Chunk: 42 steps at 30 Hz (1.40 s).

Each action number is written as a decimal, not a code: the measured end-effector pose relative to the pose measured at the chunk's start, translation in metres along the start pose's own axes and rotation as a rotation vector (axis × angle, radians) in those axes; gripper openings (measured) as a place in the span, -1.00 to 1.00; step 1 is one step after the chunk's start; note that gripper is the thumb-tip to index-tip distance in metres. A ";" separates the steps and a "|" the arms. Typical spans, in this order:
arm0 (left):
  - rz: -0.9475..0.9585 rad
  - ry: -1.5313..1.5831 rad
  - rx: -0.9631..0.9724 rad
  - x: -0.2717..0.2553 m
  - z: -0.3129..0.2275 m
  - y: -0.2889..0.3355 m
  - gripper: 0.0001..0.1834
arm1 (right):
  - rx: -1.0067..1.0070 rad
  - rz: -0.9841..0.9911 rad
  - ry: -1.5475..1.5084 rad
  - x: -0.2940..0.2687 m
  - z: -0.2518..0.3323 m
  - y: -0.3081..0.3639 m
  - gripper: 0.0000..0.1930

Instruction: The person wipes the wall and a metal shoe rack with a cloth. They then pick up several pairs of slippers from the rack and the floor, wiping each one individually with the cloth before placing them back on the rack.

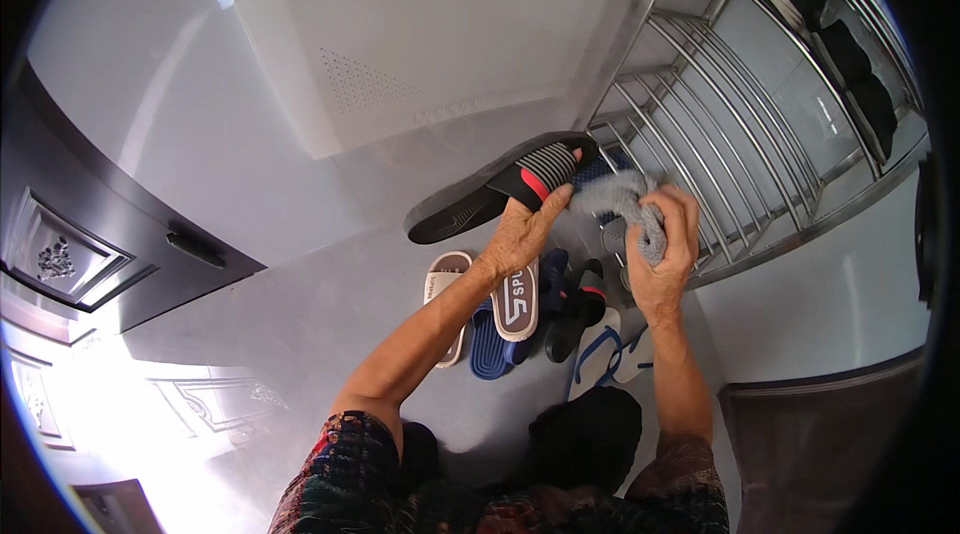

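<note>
A black slide sandal point(455, 206) with a striped strap and a red patch is held up in my left hand point(522, 234). The fingers of that hand go in under the strap, and the thumb lies outside it. My right hand point(662, 256) is closed round a bunched grey cloth point(622, 202), slightly smeared by motion. The cloth is close to the toe end of the sandal; whether they touch I cannot tell. Below them on the floor are white-and-brown slides point(516, 300), blue slides point(488, 342), another black sandal point(577, 322) and white flip-flops point(597, 354) with blue straps.
A metal shoe rack point(740, 124) stands at the right, with dark shoes point(850, 54) on its upper shelf. A white panel point(400, 34) rises ahead. At the left is a dark cabinet door point(110, 214) with a handle. A brown mat point(820, 454) lies at the lower right.
</note>
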State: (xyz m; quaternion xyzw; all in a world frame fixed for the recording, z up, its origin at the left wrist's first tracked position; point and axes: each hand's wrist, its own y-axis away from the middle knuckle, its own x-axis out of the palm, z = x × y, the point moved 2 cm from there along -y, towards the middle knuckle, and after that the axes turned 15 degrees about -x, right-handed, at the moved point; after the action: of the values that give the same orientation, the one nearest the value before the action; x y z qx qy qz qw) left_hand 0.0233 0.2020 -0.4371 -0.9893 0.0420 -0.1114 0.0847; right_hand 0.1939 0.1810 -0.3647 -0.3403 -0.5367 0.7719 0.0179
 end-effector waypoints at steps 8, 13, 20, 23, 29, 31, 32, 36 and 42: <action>-0.005 -0.198 0.148 0.024 0.007 0.015 -0.74 | -0.239 0.142 0.015 0.041 0.016 -0.015 -0.61; 0.013 -0.304 0.160 0.022 0.010 0.014 -0.72 | -0.065 0.134 0.058 0.022 -0.006 -0.032 -0.62; -0.072 -1.004 -0.168 0.030 0.065 0.020 -0.56 | -0.462 0.322 0.122 0.073 0.063 -0.023 -0.90; -0.362 -0.702 -0.080 0.014 0.117 0.019 -0.49 | -0.543 0.402 -0.029 0.099 0.104 -0.019 -0.90; 0.004 -0.752 0.024 0.008 0.057 0.024 -0.57 | -0.282 0.429 0.057 0.089 0.066 -0.045 -0.81; 0.052 -0.713 0.158 0.007 0.041 0.020 -0.70 | -0.125 0.386 0.093 0.064 0.036 -0.057 -0.75; 0.021 -0.492 0.079 0.015 0.012 0.018 -0.76 | -0.085 0.343 0.127 0.048 0.018 -0.058 -0.72; 0.031 -0.268 0.125 0.015 -0.011 0.011 -0.72 | 0.191 0.365 0.196 0.016 -0.053 -0.027 -0.66; 0.150 0.103 -0.164 0.008 -0.018 0.010 -0.68 | 0.153 -0.078 -0.121 0.015 -0.049 -0.032 -0.70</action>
State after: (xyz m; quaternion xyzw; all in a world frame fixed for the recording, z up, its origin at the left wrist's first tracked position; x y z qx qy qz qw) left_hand 0.0262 0.1886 -0.4201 -0.9799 0.1290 -0.1517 0.0091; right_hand 0.1980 0.2406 -0.3546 -0.2697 -0.4892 0.8284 0.0417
